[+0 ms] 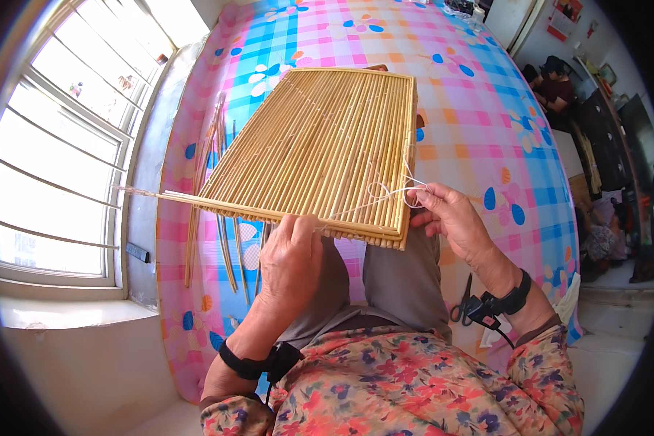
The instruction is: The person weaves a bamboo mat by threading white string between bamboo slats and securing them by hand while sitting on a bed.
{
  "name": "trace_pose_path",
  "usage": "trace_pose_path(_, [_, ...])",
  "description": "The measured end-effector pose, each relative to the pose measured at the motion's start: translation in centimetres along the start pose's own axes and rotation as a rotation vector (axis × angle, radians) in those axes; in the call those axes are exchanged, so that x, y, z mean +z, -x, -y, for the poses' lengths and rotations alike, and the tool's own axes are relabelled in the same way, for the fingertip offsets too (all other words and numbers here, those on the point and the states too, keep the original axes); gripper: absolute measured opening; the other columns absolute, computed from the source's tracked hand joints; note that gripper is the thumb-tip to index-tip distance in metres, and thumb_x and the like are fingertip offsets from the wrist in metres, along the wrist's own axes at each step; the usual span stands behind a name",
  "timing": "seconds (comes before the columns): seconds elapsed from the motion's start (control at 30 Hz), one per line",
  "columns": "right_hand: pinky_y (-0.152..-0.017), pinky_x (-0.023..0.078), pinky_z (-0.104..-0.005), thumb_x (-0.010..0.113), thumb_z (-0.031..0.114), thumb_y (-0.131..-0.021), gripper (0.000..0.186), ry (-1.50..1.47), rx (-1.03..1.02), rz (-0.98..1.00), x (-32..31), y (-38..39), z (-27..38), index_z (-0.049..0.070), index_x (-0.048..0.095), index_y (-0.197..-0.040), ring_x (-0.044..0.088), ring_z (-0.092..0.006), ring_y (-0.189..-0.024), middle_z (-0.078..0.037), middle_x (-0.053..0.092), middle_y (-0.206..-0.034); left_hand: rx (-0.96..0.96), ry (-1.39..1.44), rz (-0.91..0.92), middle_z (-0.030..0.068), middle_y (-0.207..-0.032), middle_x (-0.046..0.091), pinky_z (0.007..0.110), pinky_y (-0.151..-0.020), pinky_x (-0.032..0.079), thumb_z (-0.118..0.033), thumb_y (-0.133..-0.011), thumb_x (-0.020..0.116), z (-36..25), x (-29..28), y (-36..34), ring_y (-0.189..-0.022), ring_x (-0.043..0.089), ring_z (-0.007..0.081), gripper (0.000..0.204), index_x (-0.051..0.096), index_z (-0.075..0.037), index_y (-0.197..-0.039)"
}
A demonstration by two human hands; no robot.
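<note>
A rectangular panel of straw-coloured reeds (320, 138) lies tilted over my knees. My left hand (287, 261) grips its front edge, where thin reeds (196, 200) run crosswise and stick out to the left. At the right front corner, my right hand (450, 225) has thumb and fingers pinched on a white string (380, 190), which loops and trails across the reeds. The tips of my left fingers are partly hidden against the edge.
Loose reeds (229, 261) lie left on the checked, flowered sheet (501, 167). Black scissors (463, 298) lie beside my right thigh. A barred window (58, 174) is at left. Another person (559, 91) is at far right, near dark furniture (621, 160).
</note>
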State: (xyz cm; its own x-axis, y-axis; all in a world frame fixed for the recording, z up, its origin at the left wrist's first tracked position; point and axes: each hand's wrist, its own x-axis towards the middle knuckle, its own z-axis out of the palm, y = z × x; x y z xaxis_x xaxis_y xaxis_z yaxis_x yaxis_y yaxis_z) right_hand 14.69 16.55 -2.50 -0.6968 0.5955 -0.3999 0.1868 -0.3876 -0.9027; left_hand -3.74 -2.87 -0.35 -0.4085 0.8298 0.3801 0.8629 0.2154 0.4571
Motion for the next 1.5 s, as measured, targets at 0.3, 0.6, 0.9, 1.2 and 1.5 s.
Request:
trace_pose_path(0.3, [-0.049, 0.047, -0.0213, 0.071, 0.023, -0.087, 0.054, 0.079, -0.179, -0.055, 1.8, -1.7, -0.3, 0.002, 0.044, -0.128, 0.063, -0.0123, -0.072, -0.008, 0.063, -0.096, -0.162, 0.084, -0.084, 0.0147, -0.083, 0.059, 0.044, -0.07, 0.046, -0.003, -0.079, 0.063, 2.4, 0.4, 0.5, -0.081, 0.058, 0.0345, 0.011, 0.055, -0.004, -0.087])
trace_pose_path(0.6, [-0.049, 0.046, -0.0213, 0.077, 0.024, -0.081, 0.081, 0.194, -0.14, -0.137, 2.6, -3.5, -0.4, -0.003, 0.031, -0.141, 0.062, -0.0111, -0.07, -0.01, 0.061, -0.095, -0.135, 0.03, 0.005, 0.0159, -0.081, 0.055, 0.046, -0.067, 0.047, -0.003, -0.078, 0.062, 2.2, -0.3, -0.7, -0.078, 0.057, 0.0371, 0.008, 0.054, -0.003, -0.081])
trace_pose_path(0.9, [-0.073, 0.049, -0.0256, 0.076, 0.021, -0.08, 0.084, 0.113, -0.157, -0.138, 3.0, -2.5, 0.3, -0.003, 0.027, -0.144, 0.058, -0.0123, -0.082, -0.011, 0.058, -0.096, 0.059, 0.089, 0.105, 0.0122, -0.081, 0.056, 0.042, -0.063, 0.048, -0.002, -0.078, 0.064, 2.6, -1.5, -1.5, -0.07, 0.059, 0.0333, 0.011, 0.054, -0.004, -0.082])
trace_pose_path(1.2, [-0.062, 0.051, -0.0243, 0.066, 0.019, -0.088, 0.072, 0.254, -0.187, -0.218, 0.3, 0.1, -1.4, -0.001, 0.026, -0.145, 0.061, -0.0115, -0.075, -0.008, 0.058, -0.088, 0.277, 0.067, 0.282, 0.0142, -0.066, 0.056, 0.041, -0.061, 0.048, -0.001, -0.076, 0.064, -0.9, -1.8, -1.7, -0.065, 0.058, 0.0348, 0.012, 0.054, -0.005, -0.08])
trace_pose_path(1.5, [-0.072, 0.049, -0.0295, 0.072, 0.036, -0.085, 0.071, 0.504, -0.223, -0.188, -1.1, 0.9, -1.0, -0.004, 0.042, -0.135, 0.058, -0.0156, -0.08, -0.01, 0.056, -0.084, -0.138, 0.435, 0.43, 0.0097, -0.077, 0.063, 0.03, -0.066, 0.051, 0.004, -0.081, 0.061, -1.6, -2.2, 1.0, -0.072, 0.064, 0.0203, 0.015, 0.057, 0.0, -0.096])
